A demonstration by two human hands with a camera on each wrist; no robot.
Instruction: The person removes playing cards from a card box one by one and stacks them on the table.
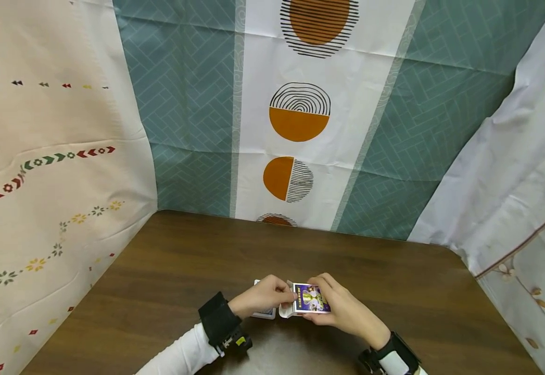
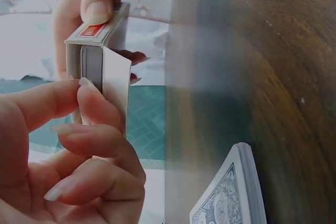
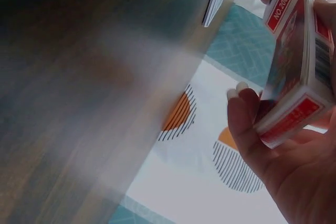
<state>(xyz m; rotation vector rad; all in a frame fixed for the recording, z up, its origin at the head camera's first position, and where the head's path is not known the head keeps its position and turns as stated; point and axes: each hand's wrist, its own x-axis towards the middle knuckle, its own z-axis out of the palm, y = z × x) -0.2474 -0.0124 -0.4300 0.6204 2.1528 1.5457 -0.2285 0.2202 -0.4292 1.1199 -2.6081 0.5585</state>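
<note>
My right hand (image 1: 344, 307) grips a playing card box (image 1: 312, 299), its printed purple and yellow face turned up. In the right wrist view the box (image 3: 289, 56) shows red labels, with fingers curled along its sides. The box's end flap (image 2: 116, 77) stands open toward my left hand (image 1: 265, 295). There, thumb and index finger pinch at the end of the playing cards (image 2: 92, 65) inside the box. Below the left hand, a stack of blue-backed playing cards (image 2: 223, 198) lies on the table, partly hidden by that hand in the head view.
The brown wooden table (image 1: 197, 250) reaches back to a teal and white patterned curtain (image 1: 192, 104). Pale cloths hang at the left (image 1: 56, 172) and right (image 1: 497, 172). Black straps with small devices sit on both wrists.
</note>
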